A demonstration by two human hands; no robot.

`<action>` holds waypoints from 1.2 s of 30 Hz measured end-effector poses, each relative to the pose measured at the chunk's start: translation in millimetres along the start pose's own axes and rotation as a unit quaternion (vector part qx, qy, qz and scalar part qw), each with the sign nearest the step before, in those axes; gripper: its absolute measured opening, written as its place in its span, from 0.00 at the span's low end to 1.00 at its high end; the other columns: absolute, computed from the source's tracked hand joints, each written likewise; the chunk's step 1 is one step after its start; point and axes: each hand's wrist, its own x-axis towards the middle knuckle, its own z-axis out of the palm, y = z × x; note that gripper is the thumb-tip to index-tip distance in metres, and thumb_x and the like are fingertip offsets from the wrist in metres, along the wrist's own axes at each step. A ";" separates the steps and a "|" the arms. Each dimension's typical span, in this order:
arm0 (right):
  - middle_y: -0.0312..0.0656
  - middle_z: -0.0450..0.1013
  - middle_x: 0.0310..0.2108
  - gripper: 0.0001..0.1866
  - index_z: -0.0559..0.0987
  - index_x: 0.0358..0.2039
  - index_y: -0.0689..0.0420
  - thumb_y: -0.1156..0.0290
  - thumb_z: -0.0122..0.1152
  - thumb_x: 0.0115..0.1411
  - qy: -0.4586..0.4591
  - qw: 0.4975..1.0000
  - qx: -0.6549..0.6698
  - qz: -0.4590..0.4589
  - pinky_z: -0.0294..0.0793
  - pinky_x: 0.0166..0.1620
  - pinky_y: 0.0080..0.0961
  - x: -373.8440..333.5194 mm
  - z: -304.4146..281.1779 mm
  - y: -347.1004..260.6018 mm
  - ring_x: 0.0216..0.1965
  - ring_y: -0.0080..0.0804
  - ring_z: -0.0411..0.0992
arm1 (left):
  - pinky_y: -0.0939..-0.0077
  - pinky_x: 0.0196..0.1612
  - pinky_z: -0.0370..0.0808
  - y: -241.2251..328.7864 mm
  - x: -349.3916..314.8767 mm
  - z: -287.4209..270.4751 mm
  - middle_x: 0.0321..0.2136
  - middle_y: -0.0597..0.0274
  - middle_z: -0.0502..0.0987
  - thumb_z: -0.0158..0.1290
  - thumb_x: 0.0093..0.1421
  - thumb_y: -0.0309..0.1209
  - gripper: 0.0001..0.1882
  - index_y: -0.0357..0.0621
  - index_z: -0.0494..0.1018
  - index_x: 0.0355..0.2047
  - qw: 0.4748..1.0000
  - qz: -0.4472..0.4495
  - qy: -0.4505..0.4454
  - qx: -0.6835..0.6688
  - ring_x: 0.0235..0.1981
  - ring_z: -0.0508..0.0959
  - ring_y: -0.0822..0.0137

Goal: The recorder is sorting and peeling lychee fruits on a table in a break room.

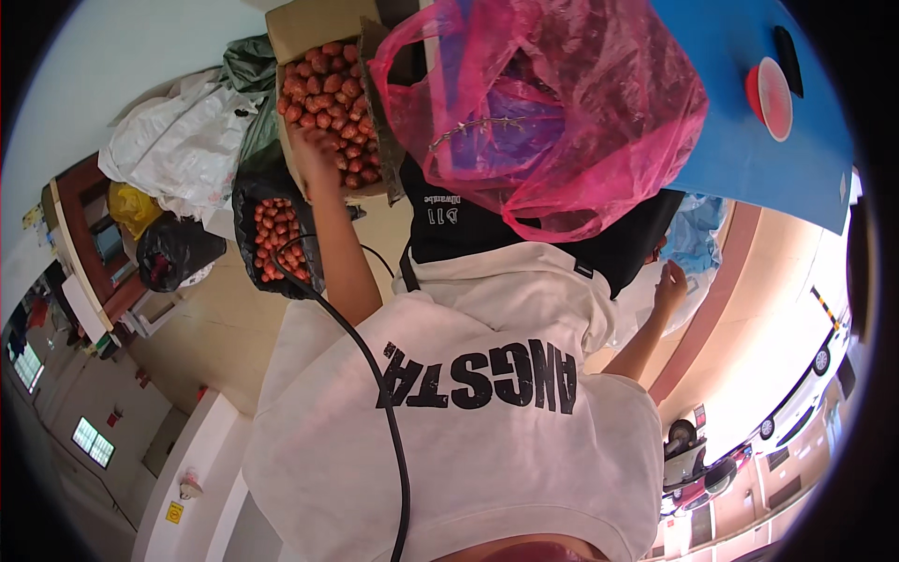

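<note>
My left hand (pixel 316 161) is at the near left edge of an open cardboard box (pixel 330 13), over a heap of reddish-brown, egg-shaped pieces (pixel 323 82) that look like small fruits. Its fingers are blurred, and whether they hold a piece does not show. Below that box, a black plastic bag (pixel 245 192) lies open with more such pieces in it. My right hand (pixel 669 287) is low at my right side, beside a light blue plastic bag (pixel 695 234). Its fingers look curled together; what is in them is hidden or too small to name.
A large pink plastic bag (pixel 618 112) covers much of the space before my lap, with a thin spiky strand (pixel 478 124) on it. On the blue tabletop (pixel 740 178) are a red-and-white bowl (pixel 773 99) and a black object (pixel 788 61). White sacks (pixel 183 140) lie left. A black cable (pixel 389 403) crosses my shirt.
</note>
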 end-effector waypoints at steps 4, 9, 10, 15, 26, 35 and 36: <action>0.37 0.81 0.34 0.11 0.83 0.43 0.53 0.67 0.60 0.61 -0.072 0.995 -0.071 -0.012 0.75 0.39 0.22 6.6 29.2 46.7 0.34 0.31 0.77 | 0.78 0.23 0.62 -31.6 9.1 -2.3 0.25 0.63 0.69 0.45 0.63 0.39 0.12 0.46 0.68 0.40 0.998 0.005 0.012 0.057 0.20 0.63 0.71; 0.37 0.80 0.32 0.11 0.83 0.42 0.54 0.68 0.56 0.62 -0.054 0.990 -0.097 -0.084 0.72 0.32 0.22 36.9 28.2 -27.1 0.29 0.27 0.74 | 0.78 0.25 0.63 -52.4 20.9 -22.6 0.26 0.62 0.70 0.47 0.62 0.39 0.13 0.45 0.69 0.41 0.993 -0.002 0.029 0.118 0.22 0.65 0.70; 0.37 0.80 0.33 0.11 0.83 0.42 0.54 0.69 0.57 0.62 -0.053 0.992 -0.092 -0.073 0.73 0.33 0.22 37.6 27.9 -41.3 0.30 0.28 0.75 | 0.78 0.25 0.64 -58.0 27.7 -26.6 0.27 0.62 0.70 0.48 0.61 0.39 0.13 0.45 0.69 0.41 0.991 -0.007 0.032 0.127 0.22 0.65 0.70; 0.37 0.80 0.33 0.10 0.83 0.41 0.56 0.71 0.58 0.61 -0.028 0.996 -0.071 -0.042 0.75 0.37 0.23 26.9 28.9 -119.8 0.34 0.31 0.76 | 0.77 0.27 0.66 -94.9 59.8 -42.3 0.29 0.60 0.72 0.50 0.60 0.38 0.14 0.44 0.69 0.42 0.984 -0.048 0.038 0.167 0.24 0.67 0.69; 0.39 0.76 0.27 0.10 0.81 0.31 0.62 0.85 0.62 0.46 -0.206 0.871 0.252 -0.369 0.68 0.32 0.20 -43.0 44.9 -308.6 0.26 0.28 0.68 | 0.76 0.30 0.70 -146.5 72.6 -56.4 0.33 0.57 0.74 0.55 0.57 0.37 0.18 0.42 0.70 0.45 0.954 -0.109 0.008 0.278 0.28 0.71 0.68; 0.34 0.72 0.25 0.08 0.81 0.32 0.57 0.80 0.65 0.49 -0.046 0.846 0.001 -0.532 0.66 0.35 0.24 -29.9 109.4 -378.5 0.25 0.30 0.67 | 0.75 0.33 0.73 -150.8 45.5 -87.1 0.36 0.55 0.76 0.59 0.55 0.36 0.21 0.40 0.71 0.47 0.922 -0.108 0.024 0.370 0.32 0.75 0.66; 0.34 0.72 0.25 0.08 0.81 0.32 0.57 0.79 0.65 0.50 -0.036 0.849 -0.031 -0.526 0.67 0.35 0.25 -31.2 112.5 -380.9 0.25 0.31 0.67 | 0.75 0.33 0.73 -144.6 45.1 -92.6 0.36 0.55 0.77 0.60 0.55 0.36 0.21 0.40 0.71 0.47 0.919 -0.103 0.029 0.380 0.32 0.75 0.66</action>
